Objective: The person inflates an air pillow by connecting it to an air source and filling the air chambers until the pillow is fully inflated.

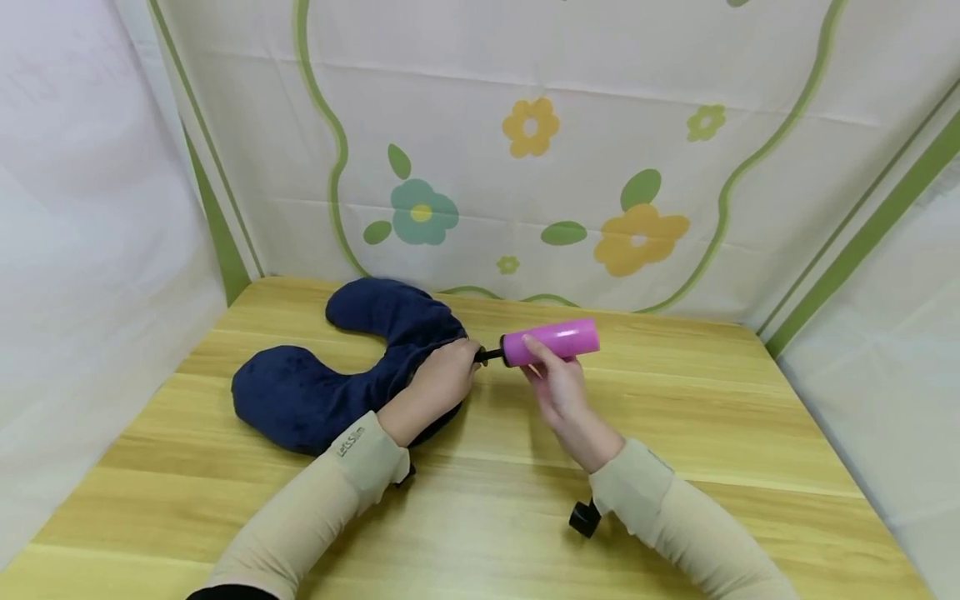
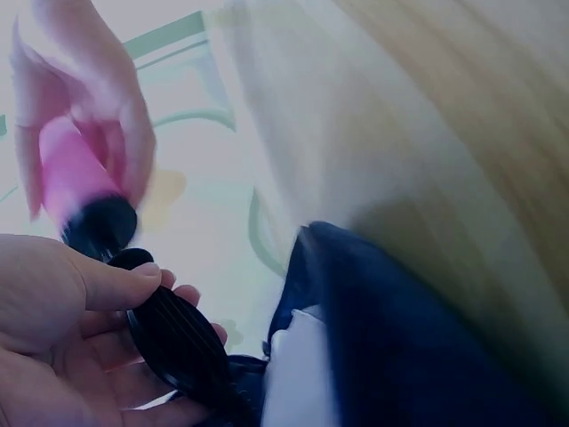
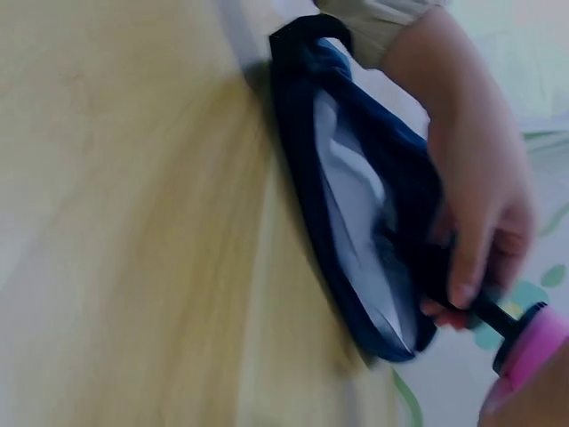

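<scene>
A navy U-shaped neck pillow (image 1: 288, 400) lies on the left half of the table. Along its outer edge the cover gapes, and a pale inner layer (image 3: 356, 231) shows in the right wrist view. My left hand (image 1: 441, 377) holds the black ridged handle (image 2: 178, 342) of a hand pump right at that gap; the handle's far end is hidden by the cover. From the handle a short black rod (image 1: 492, 355) runs to the pump's pink barrel (image 1: 558, 338). My right hand (image 1: 561, 390) grips this barrel, thumb on top, to the right of the pillow.
Under everything is a wood-grain tabletop (image 1: 480, 542). A white curtain (image 1: 480, 167) printed with flowers stands along its back edge, with pale cloth walls at both sides. A small black device (image 1: 584, 518) hangs beneath the right wrist.
</scene>
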Demonstrator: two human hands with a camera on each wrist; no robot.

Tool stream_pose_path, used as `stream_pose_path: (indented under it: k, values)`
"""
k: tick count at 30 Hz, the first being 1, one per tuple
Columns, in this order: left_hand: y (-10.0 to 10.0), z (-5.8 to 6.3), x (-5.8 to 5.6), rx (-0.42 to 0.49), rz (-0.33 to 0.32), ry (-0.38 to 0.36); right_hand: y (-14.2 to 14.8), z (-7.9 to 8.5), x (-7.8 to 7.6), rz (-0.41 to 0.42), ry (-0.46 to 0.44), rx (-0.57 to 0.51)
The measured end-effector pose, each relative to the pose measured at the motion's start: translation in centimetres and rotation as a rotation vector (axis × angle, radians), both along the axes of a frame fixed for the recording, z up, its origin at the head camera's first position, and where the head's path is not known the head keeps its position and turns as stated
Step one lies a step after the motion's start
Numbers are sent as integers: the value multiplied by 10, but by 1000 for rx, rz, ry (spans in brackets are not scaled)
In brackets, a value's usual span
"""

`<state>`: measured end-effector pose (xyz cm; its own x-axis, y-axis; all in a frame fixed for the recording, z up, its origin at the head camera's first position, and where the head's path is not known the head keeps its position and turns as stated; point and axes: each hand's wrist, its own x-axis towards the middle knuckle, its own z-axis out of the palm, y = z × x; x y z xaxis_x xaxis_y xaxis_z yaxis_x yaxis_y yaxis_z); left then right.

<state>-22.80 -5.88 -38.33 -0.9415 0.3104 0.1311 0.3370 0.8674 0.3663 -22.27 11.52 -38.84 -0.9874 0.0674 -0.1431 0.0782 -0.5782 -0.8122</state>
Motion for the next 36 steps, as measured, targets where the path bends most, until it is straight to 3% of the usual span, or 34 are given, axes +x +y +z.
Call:
stream_pose_path:
  k: [4, 8, 11, 17, 25, 28, 33, 36]
  values:
    - [-3, 0, 1, 1, 7, -29, 19, 9, -3, -137, 29, -66]
    - [-3, 0, 1, 8, 4, -18, 26, 14, -4, -206, 56, -82]
    - [-1, 1, 2, 5, 1, -2, 18, 12, -1, -170, 46, -61]
    - [4, 3, 3, 16, 15, 18, -13, 0, 6, 4, 36, 22]
    - [3, 2, 3, 37, 14, 12, -16, 1, 6, 39, -20, 8]
    - [1, 1, 4, 26, 8, 1, -5, 5, 6, -18, -37, -59]
    - [-1, -1, 5, 21, -3, -4, 18, 15, 5, -172, 7, -136]
    - [-1, -1, 5, 28, -13, 11, 26, 19, 4, -222, 21, -157]
